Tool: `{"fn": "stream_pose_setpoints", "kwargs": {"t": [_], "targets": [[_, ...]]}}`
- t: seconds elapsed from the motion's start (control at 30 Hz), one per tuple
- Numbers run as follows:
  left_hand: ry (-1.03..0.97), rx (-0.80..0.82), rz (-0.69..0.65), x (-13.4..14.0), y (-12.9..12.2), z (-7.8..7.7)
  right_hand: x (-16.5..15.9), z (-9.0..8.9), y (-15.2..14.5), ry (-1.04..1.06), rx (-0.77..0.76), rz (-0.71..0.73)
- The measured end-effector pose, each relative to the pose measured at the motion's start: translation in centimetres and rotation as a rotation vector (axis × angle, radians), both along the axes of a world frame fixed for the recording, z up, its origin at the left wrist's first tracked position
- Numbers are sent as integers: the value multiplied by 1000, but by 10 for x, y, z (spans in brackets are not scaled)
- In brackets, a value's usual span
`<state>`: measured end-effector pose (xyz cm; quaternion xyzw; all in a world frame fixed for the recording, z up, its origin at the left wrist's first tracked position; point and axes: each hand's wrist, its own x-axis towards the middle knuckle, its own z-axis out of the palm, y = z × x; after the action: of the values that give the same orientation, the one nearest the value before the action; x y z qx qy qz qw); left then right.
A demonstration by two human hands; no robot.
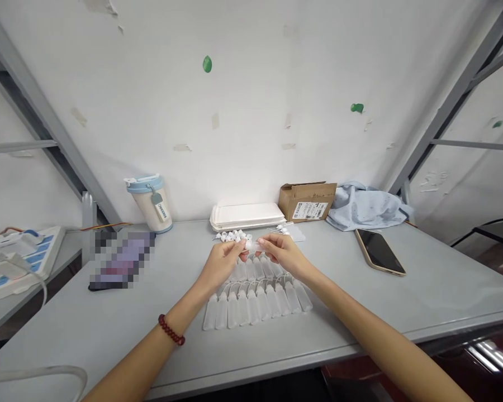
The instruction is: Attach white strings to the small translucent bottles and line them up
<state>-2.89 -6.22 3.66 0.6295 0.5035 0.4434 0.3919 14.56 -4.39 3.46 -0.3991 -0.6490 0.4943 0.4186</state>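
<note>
My left hand [224,261] is closed in a pinch on a small translucent squeeze bottle [251,245], held up over the table. My right hand [285,255] pinches the other end of it; its fingers hide the small part there. Just below and nearer to me, more squeeze bottles [254,308] lie side by side in two rows, with thin bent tubes at their necks. The hands partly cover the far row [251,271]. Behind my left fingers is a heap of small white caps [231,236]. Some white nozzle pieces [282,229] lie behind my right hand.
Along the wall stand a tumbler [150,204], a white tray [247,215], a cardboard box [308,202] and a light blue cloth [362,206]. A phone [379,252] lies at right, a blurred purple object [123,259] at left. A power strip [29,262] is beyond the left edge.
</note>
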Motion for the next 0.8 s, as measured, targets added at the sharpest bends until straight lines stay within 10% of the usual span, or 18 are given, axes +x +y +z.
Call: {"fn": "stream_pose_setpoints", "kwargs": {"t": [0.8], "targets": [[17,-23,-67,-3,2,-4,2,2,-3,-79,114,26]]}}
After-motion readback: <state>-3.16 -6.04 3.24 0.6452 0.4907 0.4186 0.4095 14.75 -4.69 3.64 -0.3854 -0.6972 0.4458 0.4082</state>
